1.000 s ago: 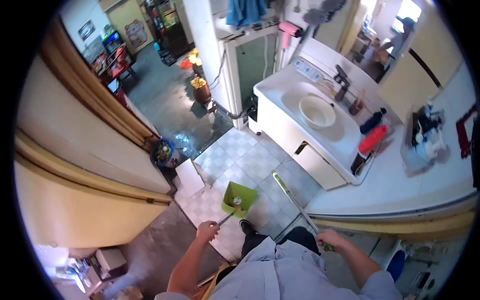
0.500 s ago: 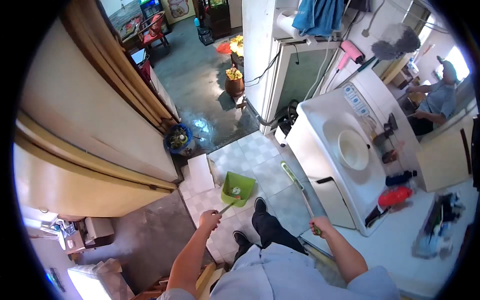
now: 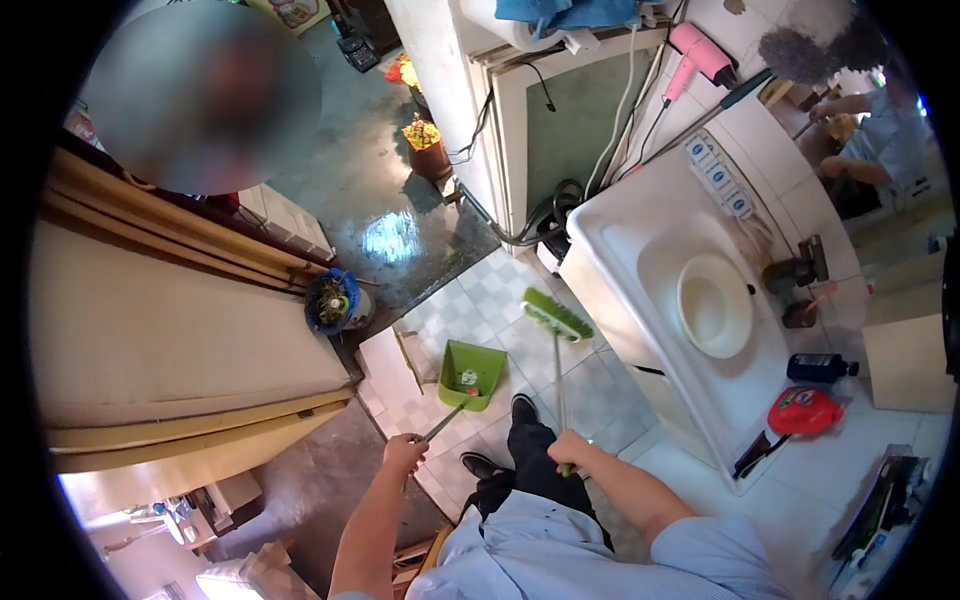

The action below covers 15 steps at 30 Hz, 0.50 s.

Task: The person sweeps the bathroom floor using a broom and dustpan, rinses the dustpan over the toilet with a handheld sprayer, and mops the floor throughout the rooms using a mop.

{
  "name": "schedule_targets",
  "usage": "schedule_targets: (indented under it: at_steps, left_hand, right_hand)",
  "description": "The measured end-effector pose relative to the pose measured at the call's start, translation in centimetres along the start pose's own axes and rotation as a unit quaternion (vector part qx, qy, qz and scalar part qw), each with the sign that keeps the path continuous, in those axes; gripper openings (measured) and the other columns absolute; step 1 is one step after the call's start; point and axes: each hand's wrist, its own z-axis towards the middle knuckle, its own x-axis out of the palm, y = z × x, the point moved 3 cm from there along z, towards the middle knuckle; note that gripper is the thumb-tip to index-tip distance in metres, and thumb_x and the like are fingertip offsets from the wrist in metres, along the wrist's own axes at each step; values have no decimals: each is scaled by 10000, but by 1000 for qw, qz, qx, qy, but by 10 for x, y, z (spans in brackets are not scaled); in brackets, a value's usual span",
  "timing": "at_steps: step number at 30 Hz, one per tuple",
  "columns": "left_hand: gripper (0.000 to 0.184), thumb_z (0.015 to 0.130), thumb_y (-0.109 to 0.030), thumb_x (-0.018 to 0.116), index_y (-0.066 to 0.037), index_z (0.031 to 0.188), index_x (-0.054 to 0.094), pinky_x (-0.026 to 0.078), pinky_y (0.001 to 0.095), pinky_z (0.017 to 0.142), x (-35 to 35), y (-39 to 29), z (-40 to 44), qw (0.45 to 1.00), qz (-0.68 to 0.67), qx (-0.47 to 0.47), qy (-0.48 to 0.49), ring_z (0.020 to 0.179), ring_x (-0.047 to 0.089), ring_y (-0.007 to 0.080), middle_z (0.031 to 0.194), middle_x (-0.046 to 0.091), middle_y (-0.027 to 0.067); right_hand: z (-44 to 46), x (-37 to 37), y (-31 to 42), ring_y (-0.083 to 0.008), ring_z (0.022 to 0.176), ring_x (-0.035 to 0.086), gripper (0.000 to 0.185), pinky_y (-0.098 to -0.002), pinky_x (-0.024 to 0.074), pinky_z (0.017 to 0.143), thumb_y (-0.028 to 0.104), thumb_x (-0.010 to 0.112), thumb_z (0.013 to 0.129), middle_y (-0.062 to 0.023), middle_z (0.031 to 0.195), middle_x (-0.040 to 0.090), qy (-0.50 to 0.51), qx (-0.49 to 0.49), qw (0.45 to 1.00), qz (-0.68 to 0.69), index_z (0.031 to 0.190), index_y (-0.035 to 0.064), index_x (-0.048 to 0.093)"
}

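Observation:
My left hand [image 3: 404,455] is closed round the handle of a green dustpan [image 3: 473,376]. The pan rests on the light tiles before my feet, with a small reddish bit and a pale mark in it. My right hand [image 3: 568,452] grips the handle of a green broom [image 3: 557,315]. The broom's head, with green and white bristles, is to the right of and beyond the dustpan, near the sink cabinet.
A white sink counter [image 3: 640,250] holding a round basin [image 3: 714,305] stands at the right. A white board [image 3: 390,366] lies left of the dustpan, near a blue-lined bin [image 3: 335,303]. Flower pots [image 3: 430,158] stand beyond the doorway.
The broom has swung left, its head now turned broadside, and my right hand has moved left with it. The dustpan has barely moved. A blurred round patch now covers the upper left.

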Motion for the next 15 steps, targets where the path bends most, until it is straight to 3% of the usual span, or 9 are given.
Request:
schedule_targets:
  at_steps: [3,5,7,9,11,13,14,15]
  left_hand:
    - [289,694,-167,607,-69,966,621,406,270,353,-2,6,8,1000,19,-9,15,394,498,134,612,597,75]
    - [305,686,-164,614,-69,975,615,411,275,357,1,10,14,1000,12,4,13,396,501,141,616,598,80]
    - [310,676,-155,616,-68,974,609,415,272,361,0,5,13,1000,15,-4,7,400,503,145,618,598,85]
    - [302,677,-148,610,-67,968,607,417,278,366,-3,13,26,999,29,4,15,409,509,150,621,598,87]
    - [293,678,-141,603,-67,961,605,420,284,370,-6,28,33,999,31,0,13,419,515,155,623,599,90]
    - [284,680,-127,589,-54,955,596,420,291,372,-13,31,42,995,101,5,-19,440,528,156,640,601,88]
    - [272,676,-158,600,-27,914,612,474,350,467,-15,10,21,985,168,-17,-40,549,596,225,689,621,125]
    - [272,676,-158,600,-27,914,612,474,350,467,-15,13,24,985,165,-10,-42,549,596,225,689,621,125]
  right_hand:
    - [-7,18,-4,-266,570,628,167,-399,505,446,76,471,704,-179,668,613,49,17,996,-73,688,-55,573]
    - [-17,20,-3,-237,540,615,178,-378,492,431,105,479,705,-149,647,603,65,-33,985,-158,681,-50,563]
    - [-49,6,12,-213,472,572,177,-344,463,407,134,499,698,-111,598,569,122,-36,987,-97,659,-31,547]
    - [-49,-13,8,-157,436,512,134,-308,404,384,172,571,673,-52,552,525,128,-82,988,11,626,51,538]
    - [-43,-47,-22,-122,416,472,156,-289,373,371,194,587,676,-22,529,491,200,-64,960,184,602,80,511]
    - [-76,-74,-47,-107,412,447,171,-269,351,367,207,586,680,-9,525,468,136,-59,965,218,590,98,489]
    - [-95,-81,-59,-109,420,453,173,-262,351,370,203,580,686,-10,531,468,137,-59,962,230,591,95,486]
    - [-109,-82,-72,-110,428,459,175,-255,352,373,199,574,693,-12,538,469,137,-58,959,243,592,91,483]
